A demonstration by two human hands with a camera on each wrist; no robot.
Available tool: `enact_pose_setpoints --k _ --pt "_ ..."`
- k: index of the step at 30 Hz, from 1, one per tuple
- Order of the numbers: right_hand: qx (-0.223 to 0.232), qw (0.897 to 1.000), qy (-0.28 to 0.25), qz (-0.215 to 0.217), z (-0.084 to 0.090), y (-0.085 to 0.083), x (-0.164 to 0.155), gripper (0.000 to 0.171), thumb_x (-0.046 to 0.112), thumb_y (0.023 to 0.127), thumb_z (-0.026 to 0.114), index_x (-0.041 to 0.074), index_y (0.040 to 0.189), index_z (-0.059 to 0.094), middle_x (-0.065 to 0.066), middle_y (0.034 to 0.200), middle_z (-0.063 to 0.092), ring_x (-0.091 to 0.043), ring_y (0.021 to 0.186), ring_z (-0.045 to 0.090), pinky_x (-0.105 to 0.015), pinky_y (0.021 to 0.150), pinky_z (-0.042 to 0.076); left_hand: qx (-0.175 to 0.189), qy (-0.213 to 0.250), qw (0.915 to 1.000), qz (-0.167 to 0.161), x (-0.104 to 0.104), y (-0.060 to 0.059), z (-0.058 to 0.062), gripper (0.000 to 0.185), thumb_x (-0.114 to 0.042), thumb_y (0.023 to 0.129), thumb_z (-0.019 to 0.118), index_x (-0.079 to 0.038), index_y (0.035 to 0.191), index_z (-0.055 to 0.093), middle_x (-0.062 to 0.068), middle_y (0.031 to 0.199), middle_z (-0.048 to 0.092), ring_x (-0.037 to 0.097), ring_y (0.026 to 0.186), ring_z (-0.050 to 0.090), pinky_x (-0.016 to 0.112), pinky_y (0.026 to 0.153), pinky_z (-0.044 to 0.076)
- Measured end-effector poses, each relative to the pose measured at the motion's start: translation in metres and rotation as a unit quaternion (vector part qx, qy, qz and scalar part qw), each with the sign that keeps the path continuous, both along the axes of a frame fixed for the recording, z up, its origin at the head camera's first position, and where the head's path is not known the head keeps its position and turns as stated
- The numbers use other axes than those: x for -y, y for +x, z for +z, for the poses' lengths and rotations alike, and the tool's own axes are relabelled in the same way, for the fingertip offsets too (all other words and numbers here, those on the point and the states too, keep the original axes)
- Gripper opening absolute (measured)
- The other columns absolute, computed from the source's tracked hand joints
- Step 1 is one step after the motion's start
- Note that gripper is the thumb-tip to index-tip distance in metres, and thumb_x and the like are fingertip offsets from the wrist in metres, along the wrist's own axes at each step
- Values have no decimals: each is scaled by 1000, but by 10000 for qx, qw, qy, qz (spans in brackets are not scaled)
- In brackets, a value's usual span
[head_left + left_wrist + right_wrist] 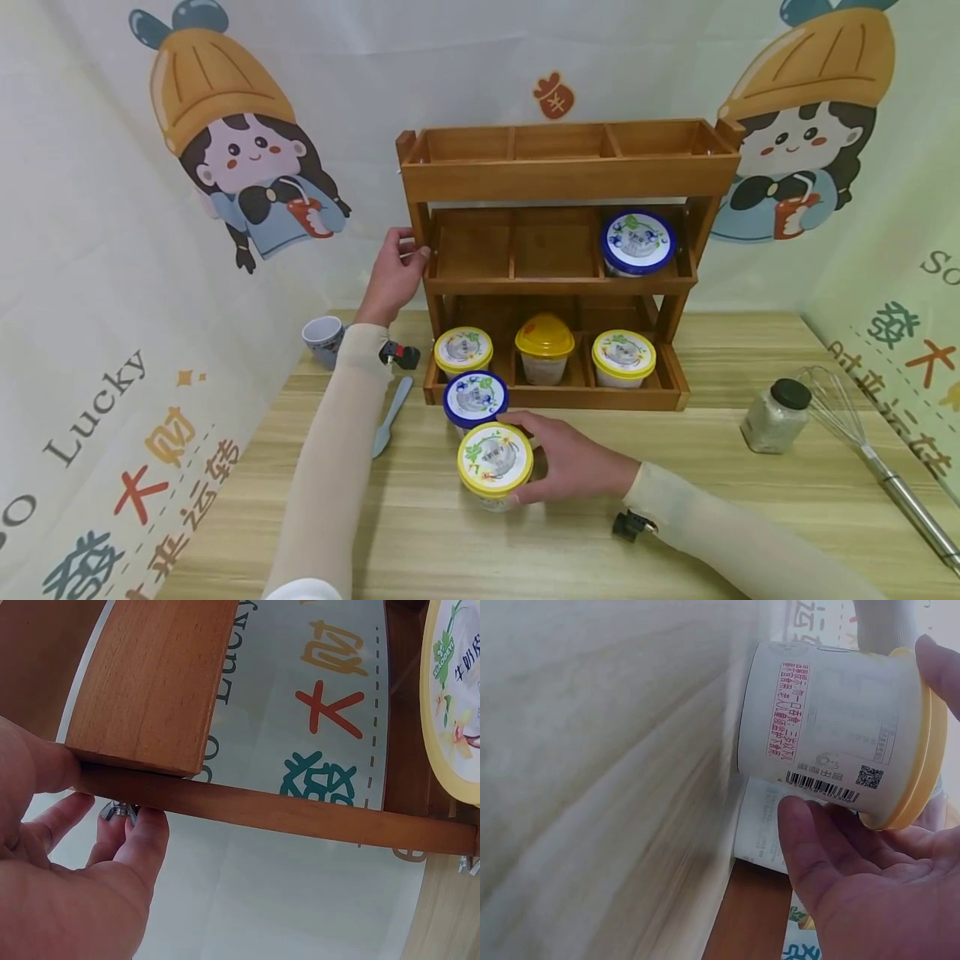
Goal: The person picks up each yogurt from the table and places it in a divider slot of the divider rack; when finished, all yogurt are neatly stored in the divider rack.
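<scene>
My left hand (396, 275) grips the left side upright of a brown wooden three-tier rack (555, 179). In the left wrist view the thumb lies on one side of the wooden bar (285, 814), with fingers beside a wing nut (120, 811) on the other. On the table in front of the rack, my right hand (573, 458) holds a yellow-lidded pudding cup (495, 458) from its right side. The right wrist view shows the thumb at the lid and fingertips along the printed wall. Right behind that cup stands a blue-lidded cup (476, 398).
The bottom tier holds two yellow-lidded cups (463, 350) (624, 357) and a yellow dome-lidded cup (545, 346). Another blue-lidded cup (638, 242) sits in the middle tier's right compartment. A small mug (322, 340) and spoon (392, 418) lie left; a black-capped jar (776, 417) and whisk (877, 462) right.
</scene>
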State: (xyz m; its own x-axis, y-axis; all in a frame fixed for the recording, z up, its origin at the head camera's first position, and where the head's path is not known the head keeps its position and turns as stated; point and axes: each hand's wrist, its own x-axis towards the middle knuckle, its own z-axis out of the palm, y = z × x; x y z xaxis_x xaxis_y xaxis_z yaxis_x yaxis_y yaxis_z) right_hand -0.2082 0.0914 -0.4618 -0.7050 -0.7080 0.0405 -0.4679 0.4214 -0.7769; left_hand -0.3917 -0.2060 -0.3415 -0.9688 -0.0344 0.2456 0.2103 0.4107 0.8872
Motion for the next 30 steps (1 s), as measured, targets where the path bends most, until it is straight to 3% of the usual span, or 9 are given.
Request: enact_pose_setpoints --k 21,27,30 --pt "-369 9990 -195 -181 23 1 -26 107 51 78 92 13 162 38 0 157 51 -19 134 57 -31 98 59 4 -35 10000 17 1 0 1 47 -27 111 54 -14 154 40 17 152 51 33 141 54 51 115 49" --pt "-789 9961 -166 -350 34 -5 -37 105 49 79 92 13 162 38 -1 158 51 -19 134 58 -35 99 59 -22 -5 10000 -26 1 0 0 47 -26 111 54 -13 153 40 19 151 52 34 140 55 52 115 49" --pt "-1090 9929 -223 -422 43 -8 -40 103 47 78 93 14 161 40 -1 157 53 -20 134 59 -42 105 56 -45 -4 10000 -33 1 0 0 46 -26 111 54 -13 153 40 19 150 52 33 140 55 51 115 49"
